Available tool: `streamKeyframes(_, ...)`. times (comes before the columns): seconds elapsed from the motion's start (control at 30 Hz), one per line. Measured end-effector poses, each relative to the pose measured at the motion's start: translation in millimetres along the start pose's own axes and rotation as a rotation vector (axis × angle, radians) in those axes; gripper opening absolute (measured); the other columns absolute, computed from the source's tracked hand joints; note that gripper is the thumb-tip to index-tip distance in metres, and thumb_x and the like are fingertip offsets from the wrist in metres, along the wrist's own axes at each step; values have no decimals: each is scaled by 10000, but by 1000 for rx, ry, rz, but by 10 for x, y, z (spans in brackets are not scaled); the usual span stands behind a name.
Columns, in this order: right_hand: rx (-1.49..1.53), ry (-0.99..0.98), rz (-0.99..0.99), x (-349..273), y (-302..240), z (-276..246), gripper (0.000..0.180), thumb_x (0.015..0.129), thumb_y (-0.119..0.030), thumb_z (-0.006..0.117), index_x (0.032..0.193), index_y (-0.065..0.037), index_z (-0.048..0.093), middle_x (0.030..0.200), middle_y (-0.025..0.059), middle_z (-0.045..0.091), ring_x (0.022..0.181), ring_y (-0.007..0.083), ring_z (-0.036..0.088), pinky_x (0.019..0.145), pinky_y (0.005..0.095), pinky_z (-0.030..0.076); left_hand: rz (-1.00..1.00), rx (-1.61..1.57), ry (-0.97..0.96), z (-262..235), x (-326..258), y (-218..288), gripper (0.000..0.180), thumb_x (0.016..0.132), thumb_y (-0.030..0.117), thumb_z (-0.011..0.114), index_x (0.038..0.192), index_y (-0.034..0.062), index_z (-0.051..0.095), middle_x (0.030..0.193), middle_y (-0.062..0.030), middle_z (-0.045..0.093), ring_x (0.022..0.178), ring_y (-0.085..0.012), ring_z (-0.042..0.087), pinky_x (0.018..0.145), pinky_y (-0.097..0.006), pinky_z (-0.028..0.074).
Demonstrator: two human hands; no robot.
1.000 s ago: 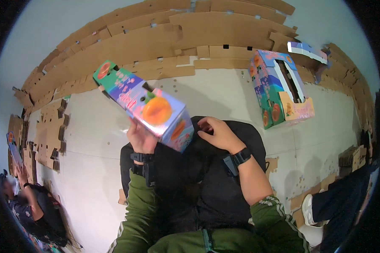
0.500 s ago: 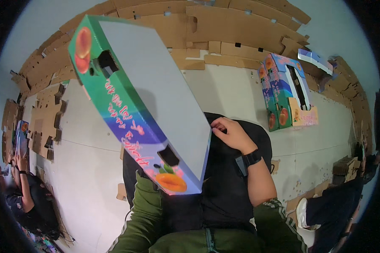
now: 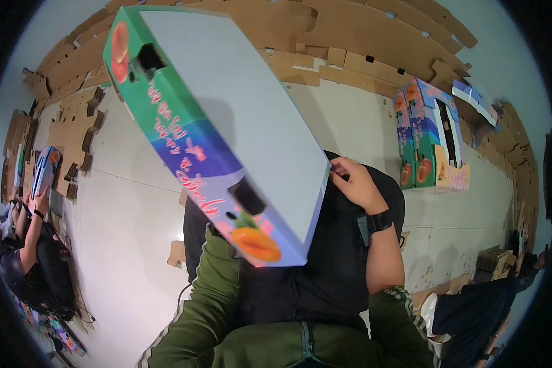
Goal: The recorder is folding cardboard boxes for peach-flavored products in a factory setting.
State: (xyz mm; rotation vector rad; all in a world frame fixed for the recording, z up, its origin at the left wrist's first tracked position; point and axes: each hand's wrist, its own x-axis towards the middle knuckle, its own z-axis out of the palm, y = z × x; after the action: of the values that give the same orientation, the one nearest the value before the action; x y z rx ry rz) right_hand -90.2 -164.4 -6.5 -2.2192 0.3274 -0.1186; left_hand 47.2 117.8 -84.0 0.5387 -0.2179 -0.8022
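Note:
A large fruit carton (image 3: 257, 122) is held up tilted in front of me, its plain pale-grey face turned toward me. Its long printed side runs from green to blue and violet, with fruit pictures and two dark hand holes. At the carton's right edge is my right hand (image 3: 357, 184), fingers bent and closed on the rim; the fingertips are partly hidden. A black band with a grey piece circles that wrist. My left hand is hidden behind the carton; only the green left sleeve (image 3: 218, 270) shows, leading up under its lower end.
Two similar printed cartons (image 3: 424, 132) stand side by side on the floor at the right. Flattened brown cardboard (image 3: 349, 27) lines the far wall. At the left a co-worker (image 3: 34, 245) handles a carton; another person's dark-clothed legs (image 3: 472, 313) are at the lower right.
The carton has moved slightly up and to the right in the picture, and my right hand has shifted with its edge. The background has shifted too. At the left, the co-worker's carton has tilted.

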Motion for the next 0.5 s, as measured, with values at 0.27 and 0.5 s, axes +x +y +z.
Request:
streamKeyframes(0.27, 90, 7, 14, 0, 88, 23, 173, 925, -80, 662, 1086, -19, 641, 896, 53, 670, 799, 125, 626, 762, 275, 510, 57, 48, -163, 303, 300, 256, 889, 650, 148, 779, 1432, -3, 385, 1357, -170, 547, 1229, -305, 559, 1052, -424, 446)
streamKeyframes(0.5, 39, -16, 40, -12, -65, -17, 206, 924, -123, 653, 1093, -6, 639, 977, 141, 693, 886, 243, 672, 810, 335, 526, 133, 484, -218, 913, 211, 508, 900, 614, 92, 912, 1384, 0, 456, 1296, -85, 600, 1181, -199, 574, 1025, -347, 435)
